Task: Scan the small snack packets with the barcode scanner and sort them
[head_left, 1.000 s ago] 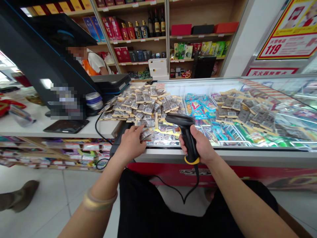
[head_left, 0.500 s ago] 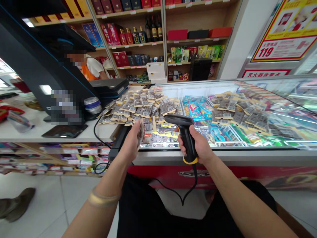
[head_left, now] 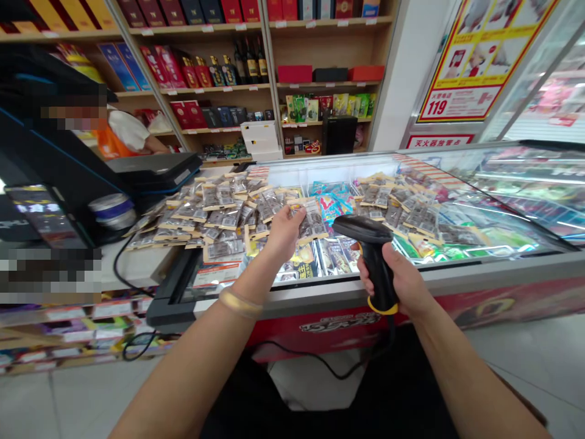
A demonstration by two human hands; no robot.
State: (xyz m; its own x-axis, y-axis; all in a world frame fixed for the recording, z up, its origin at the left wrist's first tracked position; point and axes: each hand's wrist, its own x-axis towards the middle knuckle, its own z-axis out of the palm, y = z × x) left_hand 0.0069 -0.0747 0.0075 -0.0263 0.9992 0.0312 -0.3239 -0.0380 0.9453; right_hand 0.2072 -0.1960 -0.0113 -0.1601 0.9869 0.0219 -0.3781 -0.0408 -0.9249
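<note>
My left hand (head_left: 287, 231) pinches a small clear packet with a tan edge (head_left: 312, 218), at the right side of a large pile of like packets (head_left: 219, 207) on the glass top of the freezer. My right hand (head_left: 402, 274) is wrapped round the grip of a black barcode scanner (head_left: 363, 230) with a yellow ring at its base. The scanner is held above the front edge of the freezer, its head pointing left. A second pile of packets (head_left: 402, 204) lies on the glass behind and to the right of the scanner.
The freezer (head_left: 439, 281) has a raised front rim. A black checkout screen and stand (head_left: 59, 177) rise at the left. A person in an orange vest (head_left: 114, 137) is behind them. The scanner's cable (head_left: 320, 361) hangs below the freezer edge. Stocked shelves (head_left: 219, 90) line the back.
The view has turned to the right. My left hand has moved forward and right to a packet by the pile; the packet it held earlier is out of it. The scanner stays in my right hand.
</note>
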